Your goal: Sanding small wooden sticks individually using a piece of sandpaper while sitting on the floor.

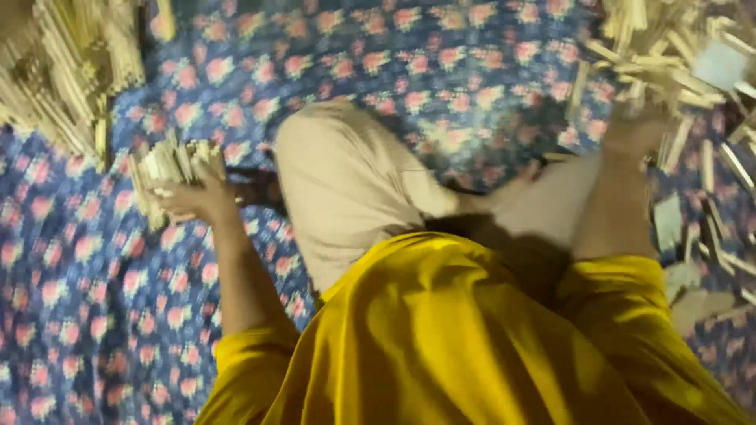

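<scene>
The left hand (pixel 197 193), arm stretched out to the side, curls palm-up around a bundle of pale sticks (pixel 167 167) above the blue floral cloth (pixel 79 299). The right hand (pixel 638 126) reaches forward into the loose stick pile (pixel 677 55); blur hides its grip.
</scene>
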